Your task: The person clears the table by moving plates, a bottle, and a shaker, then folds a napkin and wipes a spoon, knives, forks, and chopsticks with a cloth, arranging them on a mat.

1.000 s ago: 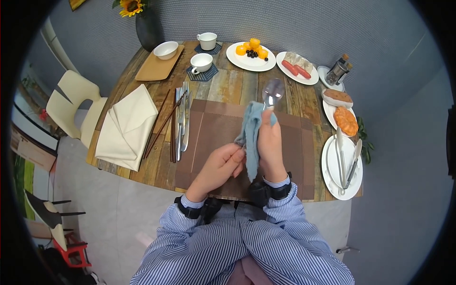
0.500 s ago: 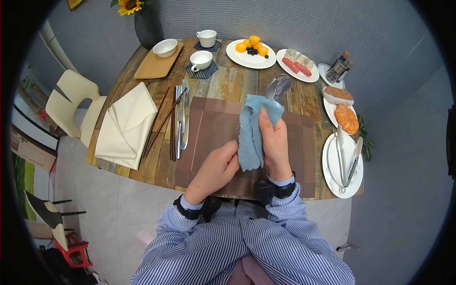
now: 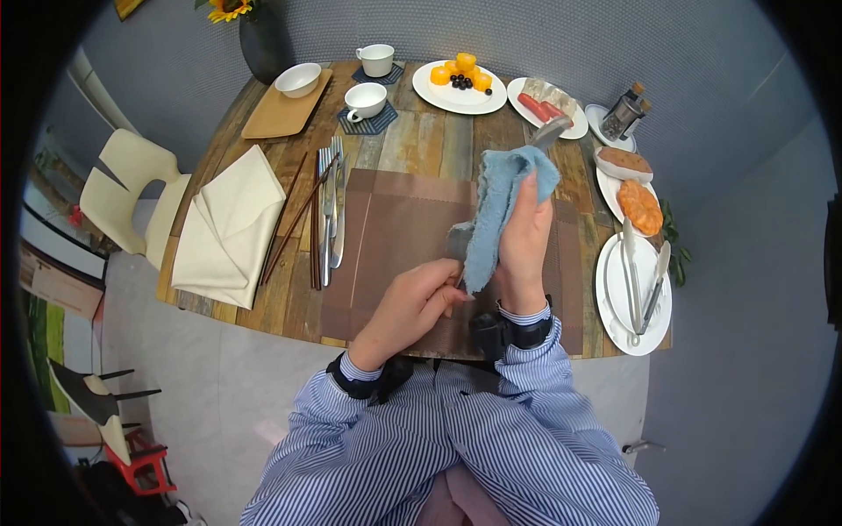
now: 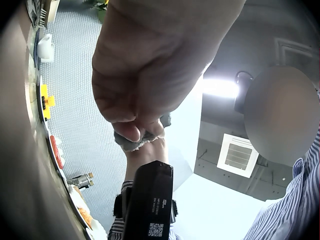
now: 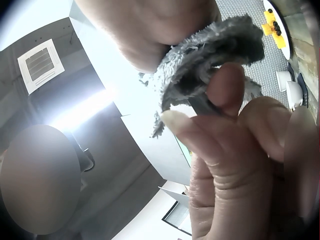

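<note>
Since the earlier frame, the exposed head of the metal spoon [image 3: 551, 131] has shifted away from the body and toward the person's right; the right hand [image 3: 524, 244] and blue cloth [image 3: 493, 219] have shifted the same way, while the left hand [image 3: 399, 309] has changed little. Spoon held above the brown placemat [image 3: 399, 223] on the worktop [image 3: 414, 145]. Its long axis, judged from the 2 visible ends, runs obliquely from the left hand, near the body, out past the right hand. Right hand nearer the head; left hand at the opposite end. Head overlaps the sausage plate [image 3: 581, 123] in head view; clearance: cannot tell. Left hand: thumb and finger pinch the thin end, wrist low. Right hand: fingers wrapped round the cloth, thumb extended up along it. Cloth covers the middle, so contact inside the folds cannot be told.
</note>
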